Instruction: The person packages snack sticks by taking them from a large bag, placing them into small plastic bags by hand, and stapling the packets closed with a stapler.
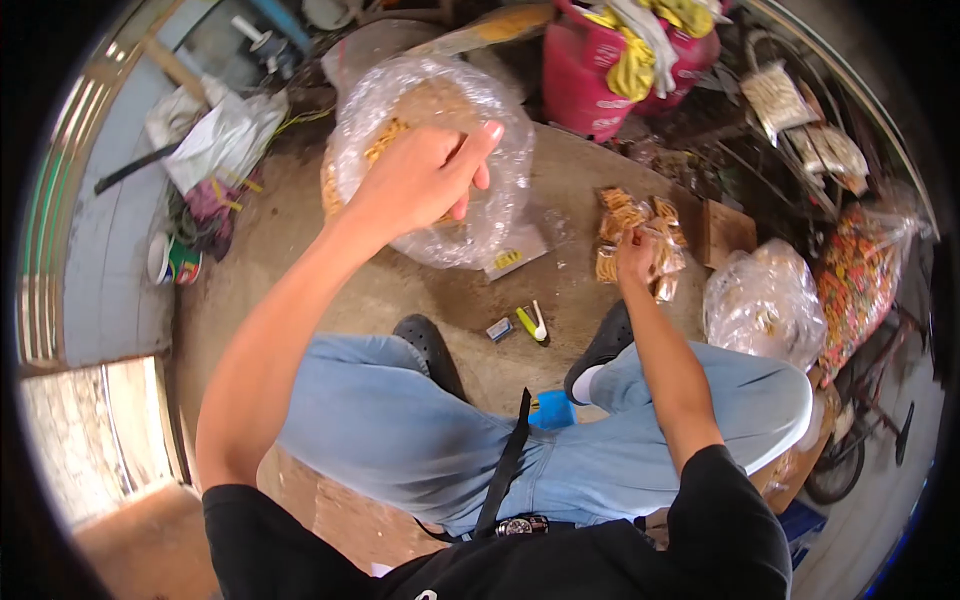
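Observation:
Over the large clear plastic bag point(500, 130) of yellowish snack pieces hangs my left hand point(425, 180), its fingers curled with the thumb stretched along them. Whatever it may hold is hidden. My right hand point(634, 258) reaches down to the small filled snack packets point(622, 215) piled on the floor at the right. Its fingertips touch a packet, but the grip itself is too small to make out. Between my feet and the big bag lie a green and white tool point(533, 321) and a small blue and white box point(499, 329).
A blue scoop-like container point(552, 411) sits between my legs. Pink sacks point(590, 75) stand at the back. At the right are a wooden block point(728, 233), a clear plastic bag point(765, 305) and a bag of colourful pieces point(865, 275). A white tub point(172, 258) stands left.

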{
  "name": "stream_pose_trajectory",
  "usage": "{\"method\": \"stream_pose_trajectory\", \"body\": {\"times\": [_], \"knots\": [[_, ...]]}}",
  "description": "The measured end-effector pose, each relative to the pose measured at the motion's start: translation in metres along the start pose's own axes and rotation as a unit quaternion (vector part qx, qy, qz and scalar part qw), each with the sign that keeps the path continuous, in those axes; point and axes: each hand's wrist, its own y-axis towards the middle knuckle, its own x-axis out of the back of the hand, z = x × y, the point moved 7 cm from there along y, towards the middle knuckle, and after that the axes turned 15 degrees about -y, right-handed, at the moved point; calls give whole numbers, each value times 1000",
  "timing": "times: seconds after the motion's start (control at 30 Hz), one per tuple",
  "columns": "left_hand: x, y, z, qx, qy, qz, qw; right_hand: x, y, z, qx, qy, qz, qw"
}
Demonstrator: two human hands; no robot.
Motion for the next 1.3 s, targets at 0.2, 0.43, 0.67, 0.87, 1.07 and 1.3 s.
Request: {"method": "stream_pose_trajectory", "body": {"times": [0.2,0.43,0.67,0.87,1.07,1.3], "knots": [[45,-22,7,-55,89,-102,989,-59,-41,96,136,47,170,975],[65,-56,21,-76,174,-122,974,-122,-70,101,190,-182,317,911],[72,-89,25,-87,175,-158,968,-133,-94,94,218,-235,266,909],[73,-97,24,-116,182,-174,961,-148,-110,103,138,-287,277,906],[69,-93,24,-118,181,-167,962,-189,-97,69,151,-242,264,921],[63,-88,18,-97,185,-148,967,-177,-88,56,118,-150,230,954]]}}
